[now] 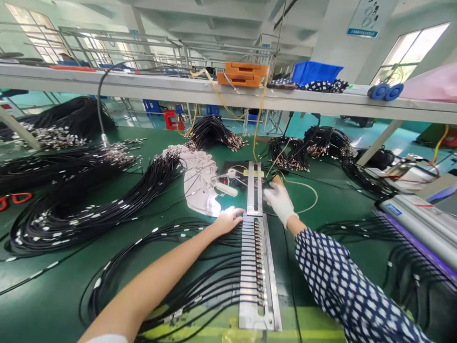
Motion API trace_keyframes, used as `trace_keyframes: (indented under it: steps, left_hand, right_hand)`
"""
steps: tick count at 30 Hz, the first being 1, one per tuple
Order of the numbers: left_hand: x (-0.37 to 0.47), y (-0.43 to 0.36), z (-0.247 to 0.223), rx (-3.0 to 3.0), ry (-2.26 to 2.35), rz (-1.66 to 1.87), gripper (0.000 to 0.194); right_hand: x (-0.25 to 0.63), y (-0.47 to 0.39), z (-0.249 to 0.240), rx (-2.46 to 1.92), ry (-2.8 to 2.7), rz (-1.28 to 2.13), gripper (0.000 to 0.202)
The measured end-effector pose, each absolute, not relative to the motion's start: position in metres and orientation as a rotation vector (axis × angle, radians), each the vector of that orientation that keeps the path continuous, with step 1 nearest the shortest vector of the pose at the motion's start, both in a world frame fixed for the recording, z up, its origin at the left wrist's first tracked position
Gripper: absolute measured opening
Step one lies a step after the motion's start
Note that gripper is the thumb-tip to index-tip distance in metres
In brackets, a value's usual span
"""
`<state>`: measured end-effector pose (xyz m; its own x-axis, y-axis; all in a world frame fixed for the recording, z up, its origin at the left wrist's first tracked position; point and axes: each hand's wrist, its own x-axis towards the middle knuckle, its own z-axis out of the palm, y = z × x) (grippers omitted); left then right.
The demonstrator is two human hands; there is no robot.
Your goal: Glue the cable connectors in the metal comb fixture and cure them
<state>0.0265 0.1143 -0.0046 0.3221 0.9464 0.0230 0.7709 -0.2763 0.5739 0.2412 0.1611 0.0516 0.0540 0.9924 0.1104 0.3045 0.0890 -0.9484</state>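
A long metal clamping fixture [270,271] lies lengthwise before me, with several black cables [221,281] running into its slots from the left. At its upper left corner, my bare left hand [228,220] is closed with thumb and fingers on the edge. Beyond that end, a slotted metal plate [250,190] reaches over a black box with a yellow label [241,172]. My right hand [280,200], in a white glove, is right of the plate, beside the box and a thin pale cord [316,193]. Its fingers are blurred, so any held item is unclear.
Cable bundles [143,190] cover the left, with more at the back. A crumpled pale cloth [200,176] lies left of the box. A silver machine [421,224] stands right. Overhead, a shelf [160,83] carries orange trays [243,74] and a blue bin [316,72].
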Motion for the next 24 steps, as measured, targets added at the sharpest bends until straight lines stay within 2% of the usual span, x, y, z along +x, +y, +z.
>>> trace_keyframes:
  steps: [2,4,8,14,16,20,22,24]
  left_hand:
    - [0.017,0.109,0.001,2.17,1.436,0.447,0.041]
    - [0.001,0.1,0.008,2.211,1.363,0.396,0.053]
    - [-0.054,0.07,0.025,2.316,1.338,0.219,0.094]
    - [-0.11,0.039,0.04,2.233,1.55,0.001,0.111]
    - [-0.109,0.039,0.041,2.238,1.555,-0.013,0.098]
    - [-0.099,0.049,0.042,2.223,1.469,-0.007,0.04]
    - [-0.097,0.055,0.042,2.212,1.413,-0.012,0.028]
    - [-0.095,0.06,0.043,2.197,1.363,-0.014,0.025]
  right_hand:
    - [0.253,0.111,0.029,-1.418,-1.488,0.852,0.06]
    - [0.261,0.073,0.01,-1.446,-1.559,0.811,0.05]
    - [0.266,0.046,-0.01,-1.438,-1.693,0.828,0.034]
    - [0.266,0.06,-0.017,-1.427,-1.755,0.88,0.034]
    - [0.268,0.062,-0.02,-1.411,-1.764,0.883,0.034]
    - [0.269,0.062,-0.024,-1.391,-1.78,0.87,0.034]
    - [0.269,0.061,-0.023,-1.39,-1.788,0.855,0.035]
    - [0.269,0.061,-0.021,-1.388,-1.803,0.83,0.034]
